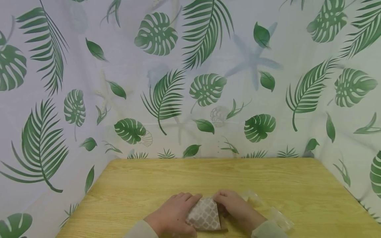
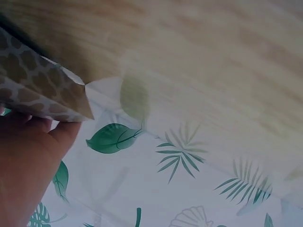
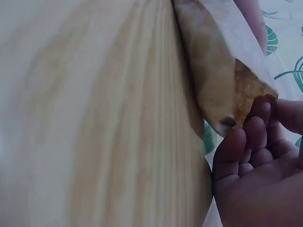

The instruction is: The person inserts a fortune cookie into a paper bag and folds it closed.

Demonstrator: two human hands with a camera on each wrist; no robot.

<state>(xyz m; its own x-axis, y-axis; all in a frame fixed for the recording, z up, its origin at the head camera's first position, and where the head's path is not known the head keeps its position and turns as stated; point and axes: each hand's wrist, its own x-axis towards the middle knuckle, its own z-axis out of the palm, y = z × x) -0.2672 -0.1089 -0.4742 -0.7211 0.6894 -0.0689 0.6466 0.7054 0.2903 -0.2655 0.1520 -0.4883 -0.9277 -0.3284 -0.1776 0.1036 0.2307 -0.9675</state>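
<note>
A small packet of brown paper with a white lattice print (image 1: 206, 214) lies on the table near its front edge. My left hand (image 1: 175, 215) grips its left side, fingers over the far edge and thumb in front. In the left wrist view the packet (image 2: 45, 90) shows a folded, pointed corner above the left hand (image 2: 33, 156). At the right end, my right hand (image 1: 233, 205) pinches the paper's edge. The right wrist view shows that end gaping, plain brown inside, with the right hand's (image 3: 260, 165) thumb and forefinger at its rim. What the paper contains is hidden.
Two clear plastic-looking pieces lie right of the hands: one farther back (image 1: 253, 197), one nearer (image 1: 280, 218). The wood-grain table (image 1: 208, 175) is bordered at the back and sides by a white leaf-printed cloth (image 1: 205, 138).
</note>
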